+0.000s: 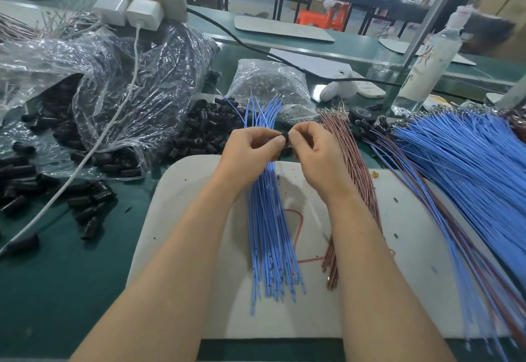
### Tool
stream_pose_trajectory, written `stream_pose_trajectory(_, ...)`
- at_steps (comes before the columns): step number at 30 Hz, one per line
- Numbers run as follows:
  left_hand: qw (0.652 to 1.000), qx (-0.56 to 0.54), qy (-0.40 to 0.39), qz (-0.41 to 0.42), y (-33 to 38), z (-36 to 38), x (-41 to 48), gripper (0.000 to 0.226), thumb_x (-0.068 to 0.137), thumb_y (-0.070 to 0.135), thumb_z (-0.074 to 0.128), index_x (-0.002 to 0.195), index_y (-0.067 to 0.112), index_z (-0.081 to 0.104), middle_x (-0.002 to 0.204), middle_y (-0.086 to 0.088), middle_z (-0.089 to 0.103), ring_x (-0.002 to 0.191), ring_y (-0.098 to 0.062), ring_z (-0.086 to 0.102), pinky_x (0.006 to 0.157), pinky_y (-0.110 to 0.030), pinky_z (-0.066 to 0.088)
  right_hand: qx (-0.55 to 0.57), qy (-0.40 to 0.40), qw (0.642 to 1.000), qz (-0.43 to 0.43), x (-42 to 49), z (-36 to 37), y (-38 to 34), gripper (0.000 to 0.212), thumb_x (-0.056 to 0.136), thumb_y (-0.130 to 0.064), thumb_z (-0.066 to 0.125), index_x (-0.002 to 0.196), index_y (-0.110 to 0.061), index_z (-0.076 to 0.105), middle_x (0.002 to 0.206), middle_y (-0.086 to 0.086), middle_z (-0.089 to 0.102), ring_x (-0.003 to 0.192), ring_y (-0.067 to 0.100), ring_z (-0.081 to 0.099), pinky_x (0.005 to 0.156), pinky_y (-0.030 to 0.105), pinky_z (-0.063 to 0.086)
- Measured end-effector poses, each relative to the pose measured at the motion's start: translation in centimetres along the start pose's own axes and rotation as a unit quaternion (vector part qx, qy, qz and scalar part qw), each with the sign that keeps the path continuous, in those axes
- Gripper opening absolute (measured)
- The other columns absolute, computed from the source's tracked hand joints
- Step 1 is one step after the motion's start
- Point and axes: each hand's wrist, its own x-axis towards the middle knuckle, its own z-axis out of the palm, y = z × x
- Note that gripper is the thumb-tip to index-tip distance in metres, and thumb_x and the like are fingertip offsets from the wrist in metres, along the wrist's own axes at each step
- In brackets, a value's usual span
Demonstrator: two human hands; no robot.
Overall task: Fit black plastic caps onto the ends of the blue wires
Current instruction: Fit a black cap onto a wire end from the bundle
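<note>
A: Where is the left hand (pixel 250 148)?
B: Over the far edge of the white mat (pixel 176 191), fingers curled round a bundle of blue wires (pixel 264 233). The wires fan out beyond the hand and run back along the mat towards the person.
A: And the right hand (pixel 313 151)?
B: Just beside the left one, its fingertips pinching a black cap (pixel 285 137). The left thumb touches the same cap, so it sits between the two hands. Whether a wire end is inside it, I cannot tell.
A: Any more caps?
B: A heap of loose caps (pixel 205 134) lies on the green table (pixel 71 276) beyond and left of the mat, partly under a crumpled clear plastic bag (pixel 113 77).
A: And to the right?
B: Brown wires (pixel 350 168) lie beside the bundle, a large spread of blue wires (pixel 469 168) lies further right, and a bottle (pixel 427 68) stands behind it
</note>
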Motion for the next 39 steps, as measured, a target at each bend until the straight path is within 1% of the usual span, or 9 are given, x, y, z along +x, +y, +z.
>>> stream_pose_trajectory(6, 0.995, -0.099, -0.012, -0.031, 0.0, 0.2, 0.1, 0.010, 0.089, 0.011, 0.064, 0.092, 0.019, 0.067, 0.074, 0.007, 0.073, 0.074, -0.003, 0.067, 0.072, -0.014, 0.052, 0.081, 0.033, 0.992, 0.088, 0.0, -0.2, 0.2, 0.014, 0.098, -0.010, 0.048, 0.089, -0.013, 0.058, 0.069, -0.003, 0.056, 0.058, 0.003, 0.050, 0.060, 0.019, 0.046)
stream_pose_trajectory(15, 0.995, -0.090, -0.012, -0.052, -0.2, 0.2, 0.3, 0.014, 0.093, 0.015, 0.058, 0.089, 0.016, 0.071, 0.077, 0.001, 0.070, 0.072, -0.005, 0.063, 0.076, -0.022, 0.053, 0.073, -0.006, 0.997, -0.022, -0.2, -0.2, -0.2, 0.015, 0.091, -0.005, 0.059, 0.083, -0.018, 0.062, 0.073, -0.011, 0.064, 0.067, -0.004, 0.061, 0.067, 0.016, 0.050)
stream_pose_trajectory(19, 0.994, -0.087, -0.027, -0.055, -0.1, 0.1, 0.4, 0.013, 0.093, 0.016, 0.059, 0.096, 0.013, 0.071, 0.084, -0.002, 0.072, 0.082, -0.012, 0.066, 0.083, -0.028, 0.054, 0.201, -0.025, 0.977, 0.062, -0.1, 0.1, 0.0, 0.018, 0.096, -0.006, 0.052, 0.082, -0.015, 0.060, 0.068, -0.005, 0.064, 0.065, 0.008, 0.062, 0.068, 0.030, 0.056)
stream_pose_trajectory(23, 0.993, -0.106, -0.003, -0.050, 0.1, -0.1, 0.4, 0.009, 0.092, 0.018, 0.060, 0.095, 0.021, 0.068, 0.078, 0.009, 0.073, 0.081, 0.000, 0.065, 0.077, -0.014, 0.050, 0.230, 0.008, 0.957, 0.176, 0.2, -0.6, 0.0, 0.024, 0.100, -0.016, 0.048, 0.080, -0.013, 0.061, 0.062, -0.003, 0.060, 0.055, 0.007, 0.051, 0.055, 0.019, 0.046)
stream_pose_trajectory(27, 0.989, -0.140, 0.033, -0.037, 0.2, -0.2, 0.5, 0.011, 0.093, 0.018, 0.058, 0.099, 0.016, 0.067, 0.076, 0.012, 0.072, 0.078, 0.002, 0.063, 0.076, -0.014, 0.046, 0.203, -0.234, 0.929, 0.202, -0.6, -1.7, -0.5, 0.030, 0.091, -0.036, 0.056, 0.084, -0.011, 0.069, 0.073, 0.002, 0.070, 0.049, 0.006, 0.050, 0.048, 0.016, 0.043)
stream_pose_trajectory(30, 0.980, -0.189, 0.040, -0.039, 0.5, -0.1, 0.4, 0.011, 0.094, 0.016, 0.056, 0.096, 0.019, 0.066, 0.079, 0.010, 0.071, 0.080, -0.002, 0.061, 0.081, -0.023, 0.043, 0.225, -0.366, 0.887, 0.170, -1.2, -1.6, -1.2, 0.019, 0.083, -0.024, 0.059, 0.089, -0.008, 0.068, 0.078, 0.006, 0.070, 0.050, 0.005, 0.052, 0.047, 0.013, 0.044)
stream_pose_trajectory(32, 0.960, -0.272, 0.044, -0.055, 0.8, -0.2, 0.5, 0.011, 0.094, 0.015, 0.054, 0.093, 0.020, 0.064, 0.082, 0.008, 0.070, 0.079, -0.005, 0.060, 0.079, -0.025, 0.043, 0.275, -0.343, 0.885, 0.155, -1.2, -1.6, -1.6, 0.015, 0.080, -0.018, 0.059, 0.087, -0.005, 0.064, 0.069, 0.004, 0.068, 0.047, 0.004, 0.053, 0.045, 0.013, 0.045)
stream_pose_trajectory(36, 0.889, -0.431, 0.113, -0.107, 1.1, -1.2, 0.9, 0.009, 0.094, 0.012, 0.054, 0.093, 0.017, 0.061, 0.086, 0.002, 0.066, 0.078, -0.009, 0.061, 0.077, -0.023, 0.047, 0.488, -0.142, 0.853, 0.122, -0.7, -2.8, -2.1, 0.009, 0.083, -0.014, 0.056, 0.084, -0.007, 0.062, 0.069, 0.006, 0.068, 0.046, 0.006, 0.056, 0.044, 0.014, 0.048)
stream_pose_trajectory(39, 0.887, -0.420, 0.152, -0.120, 0.9, -1.3, 1.0, 0.011, 0.093, 0.001, 0.052, 0.091, 0.010, 0.057, 0.083, -0.004, 0.063, 0.076, -0.011, 0.061, 0.077, -0.019, 0.052, 0.543, 0.005, 0.834, 0.101, -0.3, -3.3, -2.0, 0.014, 0.096, -0.008, 0.046, 0.088, -0.010, 0.057, 0.068, 0.005, 0.069, 0.049, 0.008, 0.059, 0.048, 0.015, 0.051)
